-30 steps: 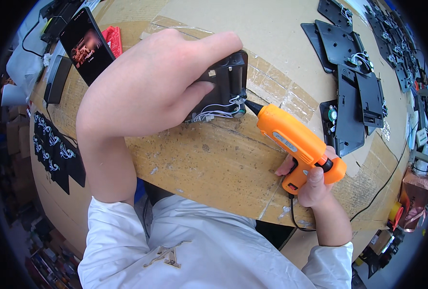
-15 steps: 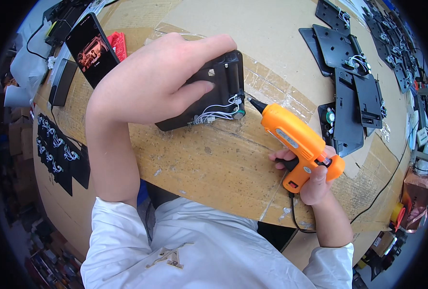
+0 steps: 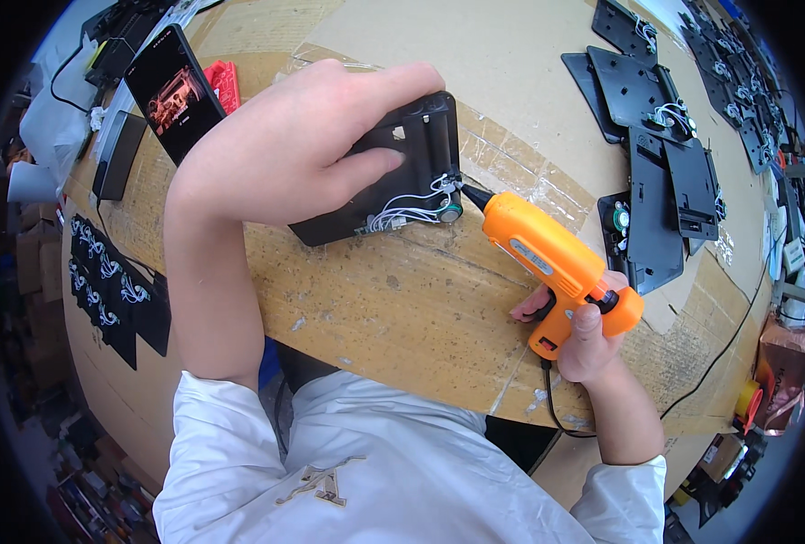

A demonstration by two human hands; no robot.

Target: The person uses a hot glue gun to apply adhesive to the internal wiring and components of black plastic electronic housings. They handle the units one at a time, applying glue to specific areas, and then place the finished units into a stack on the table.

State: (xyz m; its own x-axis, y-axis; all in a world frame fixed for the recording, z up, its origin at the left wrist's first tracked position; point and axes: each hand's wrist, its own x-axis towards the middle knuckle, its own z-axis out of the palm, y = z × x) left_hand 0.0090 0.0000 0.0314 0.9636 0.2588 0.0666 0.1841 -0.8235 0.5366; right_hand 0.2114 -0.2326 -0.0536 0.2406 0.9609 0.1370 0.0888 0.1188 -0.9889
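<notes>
My left hand [image 3: 325, 145] grips a black plastic panel [image 3: 425, 154] by its far edge and holds it tilted above the table, thumb across its inner face. White wires [image 3: 412, 210] and a small round green-rimmed part [image 3: 450, 212] sit along the panel's near right corner. In my right hand [image 3: 593, 344] is an orange hot glue gun [image 3: 547, 245], fingers wrapped round its handle and trigger. Its dark nozzle [image 3: 475, 194] points left, with the tip at the panel's right edge beside the wire ends. Whether glue is coming out cannot be made out.
Similar black panels with wires [image 3: 656, 190] lie piled at the right. A phone [image 3: 174, 95] leans at the left behind my forearm, near a red packet [image 3: 224, 86]. Dark wired pieces [image 3: 112, 281] lie lower left. The gun's black cord [image 3: 552, 399] runs along the table's near edge.
The glue gun has moved slightly left, bringing its nozzle tip to the panel's edge by the wires. My left hand and the panel have barely shifted.
</notes>
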